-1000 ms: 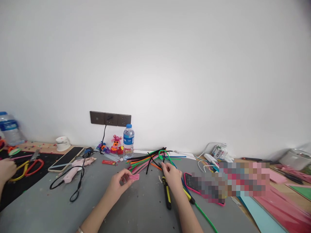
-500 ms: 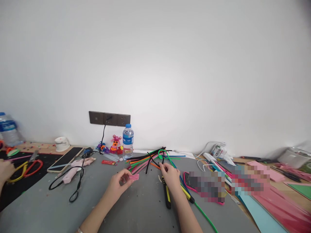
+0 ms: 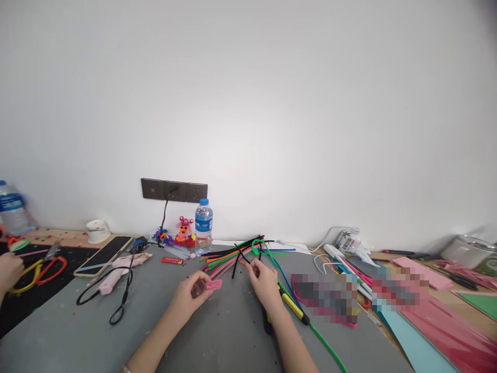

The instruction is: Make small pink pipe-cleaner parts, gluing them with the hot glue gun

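My left hand pinches a small folded bundle of pink pipe cleaner between thumb and fingertips, a little above the grey mat. To its right, my right hand has its fingertips pressed together beside the tip of an orange pipe cleaner. Whatever sits between those fingers is too small to make out. Several loose coloured pipe cleaners lie fanned out just beyond both hands. Partly hidden by my right hand and forearm is a tool with yellow-and-black handles.
A water bottle stands at the back by small pipe-cleaner figures. On the left lie a pink corded tool, a phone and scissors, near another person's hand. Coloured sheets cover the right side.
My right hand has shifted slightly left, toward the orange pipe cleaner's tip, and now covers more of one tool handle. My left hand keeps its pinch on the pink bundle.
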Demonstrator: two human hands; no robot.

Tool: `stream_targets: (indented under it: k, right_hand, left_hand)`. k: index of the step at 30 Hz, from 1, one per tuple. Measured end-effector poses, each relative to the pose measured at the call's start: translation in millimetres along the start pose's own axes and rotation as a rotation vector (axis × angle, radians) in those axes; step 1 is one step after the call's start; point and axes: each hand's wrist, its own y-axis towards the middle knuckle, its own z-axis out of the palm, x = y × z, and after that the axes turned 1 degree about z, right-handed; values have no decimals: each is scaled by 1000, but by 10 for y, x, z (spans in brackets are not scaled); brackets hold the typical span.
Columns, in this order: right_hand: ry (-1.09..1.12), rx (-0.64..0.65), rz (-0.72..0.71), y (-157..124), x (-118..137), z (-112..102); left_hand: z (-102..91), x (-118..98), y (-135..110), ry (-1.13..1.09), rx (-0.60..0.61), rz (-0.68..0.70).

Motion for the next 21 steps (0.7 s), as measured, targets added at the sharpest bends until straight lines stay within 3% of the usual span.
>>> stream_targets:
  k: [6, 11, 21]
  right_hand:
    - [112, 52, -178, -4, 92, -36]
    - [104, 208, -298, -55, 163, -41]
    - [144, 377, -350, -129, 273, -80]
  left_hand:
    - [10, 2, -14, 40, 72, -21]
    - [9, -72, -22, 83, 123, -28]
    - [53, 42, -40, 105, 150, 20]
